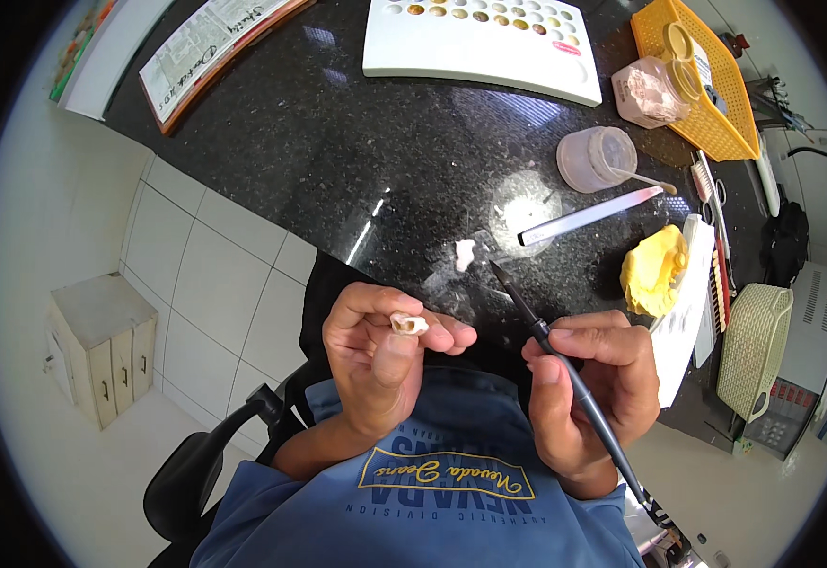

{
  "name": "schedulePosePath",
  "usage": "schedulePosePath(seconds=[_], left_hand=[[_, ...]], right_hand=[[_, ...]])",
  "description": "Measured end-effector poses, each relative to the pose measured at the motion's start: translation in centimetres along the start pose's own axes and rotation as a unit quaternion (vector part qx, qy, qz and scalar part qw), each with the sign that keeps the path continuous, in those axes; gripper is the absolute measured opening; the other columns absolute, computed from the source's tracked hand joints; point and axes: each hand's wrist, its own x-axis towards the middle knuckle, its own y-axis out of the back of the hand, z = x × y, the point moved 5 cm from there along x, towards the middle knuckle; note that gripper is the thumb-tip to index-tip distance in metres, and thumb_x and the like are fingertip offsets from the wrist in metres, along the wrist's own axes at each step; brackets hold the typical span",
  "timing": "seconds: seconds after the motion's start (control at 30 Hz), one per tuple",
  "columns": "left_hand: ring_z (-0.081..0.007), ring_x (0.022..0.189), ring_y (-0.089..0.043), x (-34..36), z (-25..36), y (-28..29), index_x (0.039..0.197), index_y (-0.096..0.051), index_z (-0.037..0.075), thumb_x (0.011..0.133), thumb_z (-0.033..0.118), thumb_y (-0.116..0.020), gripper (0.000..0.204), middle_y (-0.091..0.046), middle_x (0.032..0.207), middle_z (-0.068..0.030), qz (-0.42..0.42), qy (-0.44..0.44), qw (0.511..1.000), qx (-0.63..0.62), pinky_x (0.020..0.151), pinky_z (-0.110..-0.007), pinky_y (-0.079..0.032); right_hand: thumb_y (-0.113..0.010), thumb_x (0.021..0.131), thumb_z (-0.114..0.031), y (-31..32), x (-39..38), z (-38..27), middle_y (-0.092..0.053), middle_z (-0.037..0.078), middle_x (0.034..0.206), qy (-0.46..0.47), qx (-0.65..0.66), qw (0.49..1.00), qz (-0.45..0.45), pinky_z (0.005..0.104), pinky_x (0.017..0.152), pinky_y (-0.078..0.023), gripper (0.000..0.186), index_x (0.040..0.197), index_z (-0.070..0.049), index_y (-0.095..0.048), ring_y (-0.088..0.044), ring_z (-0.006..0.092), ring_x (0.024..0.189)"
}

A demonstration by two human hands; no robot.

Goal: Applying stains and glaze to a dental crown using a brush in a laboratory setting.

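Between the thumb and fingertips of my left hand (376,355) is a small ivory tooth-shaped piece (409,325) with a brownish hollow. My right hand (595,383) grips a fine brush (579,386) with a long dark handle. The brush's dark pointed tip hangs near the counter, pointing up and left, apart from the tooth-shaped piece. A small pinkish-white lump (465,254) lies on the black speckled counter (338,161), just left of the brush tip. White powdery smears surround that lump.
Right of centre are a pale flat stick (589,216), an open clear jar (589,161) and a yellow putty lump (655,272). Behind stand a white palette (480,57), a jar of pink powder (650,92) and a yellow basket (716,114). A chair armrest (186,478) is at left.
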Motion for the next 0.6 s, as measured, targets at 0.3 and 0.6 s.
schedulePosePath(seconds=[0.3, 0.6], left_hand=[[-0.0276, 0.079, -0.072, 0.4, -0.1, 0.1, 0.104, -0.052, -0.001, 0.093, 0.004, -0.056, 0.013, -0.069, 0.08, -0.0165, -0.017, 0.024, 0.999, -0.04, 0.075, -0.044, -0.061], [-0.0296, 0.08, -0.071, 0.3, -0.1, 0.2, 0.105, -0.051, -0.002, 0.092, 0.001, -0.056, 0.015, -0.069, 0.08, -0.019, -0.024, 0.041, 0.998, -0.037, 0.076, -0.046, -0.061]], right_hand=[[-0.072, 0.073, 0.007, -0.7, 0.8, 0.9, -0.066, 0.019, 0.077, -0.004, -0.015, 1.0, 0.006, 0.0249, 0.057, -0.052, 0.023, 0.09, 0.005, -0.056, -0.067, 0.0189, 0.065], [-0.07, 0.073, 0.008, -0.8, 0.4, 1.1, -0.065, 0.018, 0.075, -0.007, -0.03, 0.999, 0.02, 0.0251, 0.056, -0.052, 0.021, 0.088, 0.006, -0.056, -0.065, 0.0188, 0.064]])
